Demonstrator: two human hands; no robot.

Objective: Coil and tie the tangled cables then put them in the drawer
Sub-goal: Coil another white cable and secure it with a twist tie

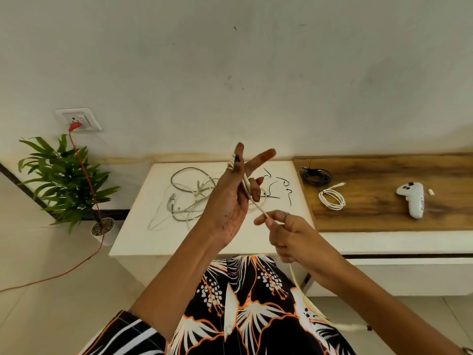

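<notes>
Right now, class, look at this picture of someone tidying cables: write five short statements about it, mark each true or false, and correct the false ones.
1. The left hand is raised with a cream cable running along its fingers. True.
2. The right hand is empty. False: it pinches the same cream cable lower down.
3. A coiled white cable lies on the wooden top. True.
4. The tangled cables are on the floor. False: they lie on the white table.
5. The white controller sits beside the plant. False: it lies on the wooden top, far from it.
</notes>
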